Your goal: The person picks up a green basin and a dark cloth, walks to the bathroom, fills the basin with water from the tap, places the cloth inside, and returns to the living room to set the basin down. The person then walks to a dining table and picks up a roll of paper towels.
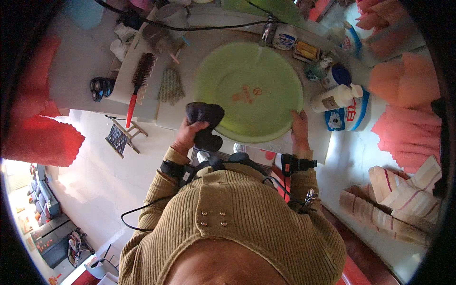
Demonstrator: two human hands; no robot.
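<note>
A wide pale green basin (204,95) sits under a metal faucet (268,33), and a thin stream of water seems to fall into it. My left hand (185,136) is closed around a bunched dark cloth piece that looks like a pair of socks (205,114), held at the basin's near left rim. On the opposite side, my right hand (299,130) grips the basin's right rim, its fingertips on the edge and the thumb side partly hidden.
Right of the basin stand a white pump bottle (332,98), a soap box (306,51) and several other bottles. To the left lie a red-handled hairbrush (135,95), a knitted cloth (171,86) and a shaver (100,88). A folding stool (124,137) stands on the floor; towels (403,133) hang at right.
</note>
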